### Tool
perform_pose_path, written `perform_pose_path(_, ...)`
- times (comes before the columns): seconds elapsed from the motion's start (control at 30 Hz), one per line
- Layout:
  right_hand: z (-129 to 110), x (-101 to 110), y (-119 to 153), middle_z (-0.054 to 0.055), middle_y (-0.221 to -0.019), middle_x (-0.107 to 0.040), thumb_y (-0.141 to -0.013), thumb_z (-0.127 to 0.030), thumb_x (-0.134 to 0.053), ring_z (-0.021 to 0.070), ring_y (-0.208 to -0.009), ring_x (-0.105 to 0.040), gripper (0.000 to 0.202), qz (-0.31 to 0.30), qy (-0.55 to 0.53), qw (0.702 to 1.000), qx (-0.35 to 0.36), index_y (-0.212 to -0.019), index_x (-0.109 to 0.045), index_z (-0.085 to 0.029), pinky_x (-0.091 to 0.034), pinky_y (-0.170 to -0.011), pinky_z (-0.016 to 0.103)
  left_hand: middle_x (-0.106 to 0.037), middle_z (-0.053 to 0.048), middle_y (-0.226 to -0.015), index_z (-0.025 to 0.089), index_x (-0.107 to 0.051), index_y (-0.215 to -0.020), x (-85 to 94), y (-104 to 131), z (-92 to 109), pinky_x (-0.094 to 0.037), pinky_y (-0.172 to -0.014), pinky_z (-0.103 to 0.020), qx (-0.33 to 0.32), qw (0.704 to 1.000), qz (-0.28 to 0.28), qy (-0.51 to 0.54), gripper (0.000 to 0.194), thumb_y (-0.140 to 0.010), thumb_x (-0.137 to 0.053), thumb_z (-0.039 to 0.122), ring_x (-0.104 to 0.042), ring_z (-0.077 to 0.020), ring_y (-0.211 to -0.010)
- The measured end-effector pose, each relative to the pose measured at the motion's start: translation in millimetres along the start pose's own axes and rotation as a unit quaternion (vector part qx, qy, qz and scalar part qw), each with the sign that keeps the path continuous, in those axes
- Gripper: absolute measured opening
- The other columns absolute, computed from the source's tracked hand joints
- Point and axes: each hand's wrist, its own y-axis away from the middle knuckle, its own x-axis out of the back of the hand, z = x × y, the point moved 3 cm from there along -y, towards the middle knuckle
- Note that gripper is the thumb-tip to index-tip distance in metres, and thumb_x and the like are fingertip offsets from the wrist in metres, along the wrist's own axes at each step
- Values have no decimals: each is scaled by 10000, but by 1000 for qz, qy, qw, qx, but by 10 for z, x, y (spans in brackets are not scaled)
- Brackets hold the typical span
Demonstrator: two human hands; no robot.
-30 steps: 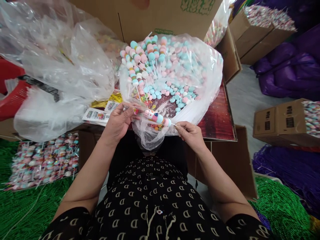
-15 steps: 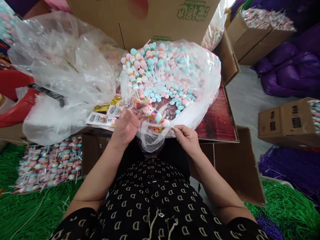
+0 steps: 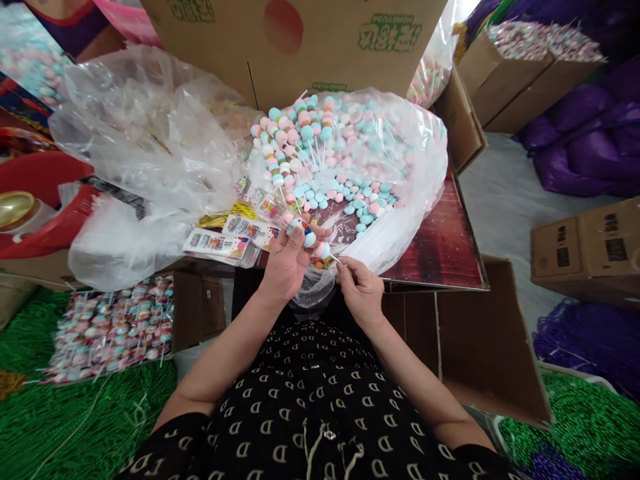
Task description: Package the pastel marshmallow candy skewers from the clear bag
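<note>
Between my hands is a candy skewer (image 3: 311, 239) of pink, white and blue sweets on a white stick, partly inside a printed clear wrapper (image 3: 266, 203). My left hand (image 3: 287, 267) is closed around the wrapped upper part, thumb on top. My right hand (image 3: 359, 288) pinches the bare stick end at the lower right. Just beyond lie several finished skewers (image 3: 280, 150) and loose blue and pink candies (image 3: 367, 200) in a large clear plastic bag (image 3: 420, 180). Left of my left hand are stacked printed wrappers (image 3: 217, 245) and yellow twist ties (image 3: 235, 213).
A tall cardboard box (image 3: 320, 47) stands behind the bag on the dark red table (image 3: 440, 247). Crumpled clear bags (image 3: 165, 133) and a red basket (image 3: 65, 220) are at the left. An open carton (image 3: 493, 347) sits below right; packed skewers (image 3: 117, 320) lie below left.
My left hand has moved right and down along the skewer and closed around it. My right hand still pinches the stick, slightly lower. The view has shifted a little.
</note>
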Motion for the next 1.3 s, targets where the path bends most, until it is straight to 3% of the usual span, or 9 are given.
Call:
perform_pose_path(0.17,61,-92,35,11,-712,-736,-1000,-387,-577,155,-545,-627,255,-26,-15,1000,-9,-1086,-767,-239,-566,-566,287,-779,-29,-894,237,-630,-968,20,44,-8,-558,-767,-322,15,999,2,-28,421,-775,-865,530,-750,-199,-887)
perform_pose_path(0.3,82,-121,44,50,-813,-799,-1001,-384,-586,191,-645,-712,264,-8,44,998,52,-1099,-798,-261,-613,-662,319,-780,-36,-886,242,-644,-1027,34,19,19,-536,-714,-331,24,999,10,-38,403,-781,-845,491,-733,-196,-821)
perform_pose_path(0.4,91,-147,51,71,-849,-817,-1006,-381,-585,205,-680,-741,267,4,79,994,80,-1087,-810,-262,-626,-699,328,-775,-26,-845,232,-663,-1023,34,17,-21,-549,-764,-347,26,999,14,-28,302,-794,-807,368,-729,-192,-814)
perform_pose_path(0.63,122,-187,107,38,-811,-801,-1025,-361,-552,187,-630,-721,285,-27,20,999,22,-1176,-772,-262,-619,-626,310,-791,-37,-1075,237,-662,-1051,94,59,-75,-569,-907,-349,34,999,6,-31,330,-759,-815,255,-753,-205,-1018)
perform_pose_path(0.83,64,-273,164,55,-826,-803,-1021,-363,-568,214,-695,-760,295,-54,10,998,37,-1208,-771,-260,-635,-670,332,-755,-1,-826,228,-608,-908,74,36,-94,-590,-874,-349,19,997,31,-63,272,-808,-787,407,-758,-183,-847)
perform_pose_path(1.0,0,-296,206,71,-881,-824,-1025,-329,-561,208,-751,-783,291,-81,-2,995,60,-1192,-772,-219,-647,-724,316,-649,53,-679,228,-570,-892,122,31,-140,-586,-745,-305,25,993,96,-69,245,-782,-740,366,-715,-148,-676)
perform_pose_path(1.1,-120,-203,102,74,-1002,-832,-1036,-305,-552,199,-844,-791,270,-105,2,990,95,-1178,-765,-220,-650,-782,316,-601,70,-654,219,-573,-886,152,31,-136,-555,-662,-269,27,992,99,-73,220,-787,-722,349,-650,-112,-593)
perform_pose_path(1.23,-291,-45,-201,68,-1026,-809,-1035,-276,-577,193,-887,-769,223,-25,5,989,143,-1161,-754,-230,-638,-812,337,-597,60,-661,209,-570,-838,129,67,-158,-501,-599,-236,47,993,51,-96,203,-808,-733,324,-582,-89,-567)
perform_pose_path(1.3,-328,-61,-332,62,-1003,-795,-1023,-246,-595,187,-885,-756,191,-22,17,986,166,-1115,-763,-239,-633,-812,335,-595,52,-682,208,-594,-858,109,95,-185,-474,-577,-223,65,993,34,-94,165,-819,-729,295,-549,-85,-575)
